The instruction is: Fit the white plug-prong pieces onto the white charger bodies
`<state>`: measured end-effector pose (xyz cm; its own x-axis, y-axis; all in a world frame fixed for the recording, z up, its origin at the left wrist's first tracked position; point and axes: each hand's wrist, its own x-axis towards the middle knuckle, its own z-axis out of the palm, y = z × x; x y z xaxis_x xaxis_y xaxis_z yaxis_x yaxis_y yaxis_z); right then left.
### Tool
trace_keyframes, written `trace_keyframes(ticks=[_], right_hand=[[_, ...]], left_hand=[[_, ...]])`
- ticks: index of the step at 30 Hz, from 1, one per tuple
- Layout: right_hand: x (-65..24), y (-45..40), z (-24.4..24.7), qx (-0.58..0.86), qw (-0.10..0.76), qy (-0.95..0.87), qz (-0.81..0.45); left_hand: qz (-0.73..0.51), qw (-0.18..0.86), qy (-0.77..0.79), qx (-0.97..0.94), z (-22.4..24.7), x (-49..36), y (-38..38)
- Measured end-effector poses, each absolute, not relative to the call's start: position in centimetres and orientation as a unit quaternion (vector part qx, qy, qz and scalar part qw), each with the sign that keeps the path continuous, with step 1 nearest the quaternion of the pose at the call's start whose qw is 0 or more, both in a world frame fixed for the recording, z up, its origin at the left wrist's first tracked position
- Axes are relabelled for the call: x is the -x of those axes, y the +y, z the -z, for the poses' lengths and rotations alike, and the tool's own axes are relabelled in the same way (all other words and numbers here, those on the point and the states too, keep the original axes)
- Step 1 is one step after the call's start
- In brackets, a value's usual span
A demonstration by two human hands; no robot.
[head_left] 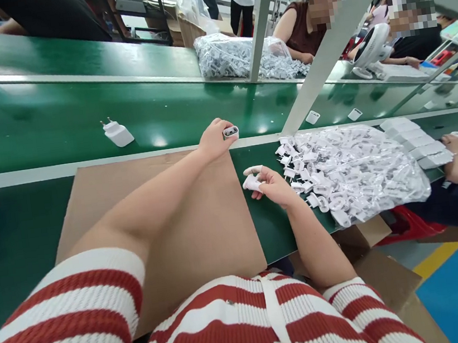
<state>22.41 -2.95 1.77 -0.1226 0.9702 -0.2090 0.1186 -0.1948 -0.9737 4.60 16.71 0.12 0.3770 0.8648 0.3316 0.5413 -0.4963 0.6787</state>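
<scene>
My left hand (214, 141) reaches out over the far edge of a cardboard sheet (168, 219). Its fingers close on a white charger housing (231, 132), whose open end faces right. Nearer to me, my right hand (274, 187) pinches a small white plug piece (251, 183); pale covers sit on some of its fingertips. Just right of that hand, a clear plastic bag (363, 165) spills white plug pieces onto the green bench. A white charger with two pins (118, 134) lies on the green belt, to the left of my left hand.
Two white housings, one left (312, 117) and one right (355, 114), lie on the belt (171, 117). A slanted grey post (323, 52) rises beyond my right hand. White blocks (417, 142) and a co-worker's hand (455, 156) are at the right. Another bag (222, 57) stands across the belt.
</scene>
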Motion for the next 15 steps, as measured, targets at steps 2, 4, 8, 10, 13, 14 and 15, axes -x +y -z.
trace_keyframes(ticks=[2, 4, 8, 10, 13, 14, 15], right_hand=[[-22.5, -3.6, -2.4, 0.536, 0.332, -0.512, -0.584], [-22.3, -4.1, -2.9, 0.521, 0.31, -0.519, -0.603], [-21.4, -4.9, -3.5, 0.475, 0.293, -0.528, -0.64], [-20.9, -5.0, -3.5, 0.451, 0.304, -0.523, -0.656], [-20.5, -5.1, -3.2, 0.442, 0.332, -0.504, -0.664], [-20.4, -5.0, -3.0, 0.448, 0.337, -0.499, -0.66], [-20.4, -5.0, -2.9, 0.459, 0.345, -0.497, -0.651]], left_hand=[[-0.356, 0.239, 0.42, -0.8, 0.0, -2.2, 12.7], [-0.355, 0.251, 0.411, -0.801, 0.2, 0.1, 8.2], [-0.338, 0.282, 0.424, -0.792, 0.7, 3.2, 1.3], [-0.349, 0.31, 0.421, -0.778, 1.0, 3.8, -0.3], [-0.362, 0.337, 0.408, -0.768, 1.5, 4.1, -0.9], [-0.363, 0.339, 0.401, -0.77, 1.6, 4.1, -0.8], [-0.364, 0.337, 0.393, -0.774, 1.7, 4.0, -0.7]])
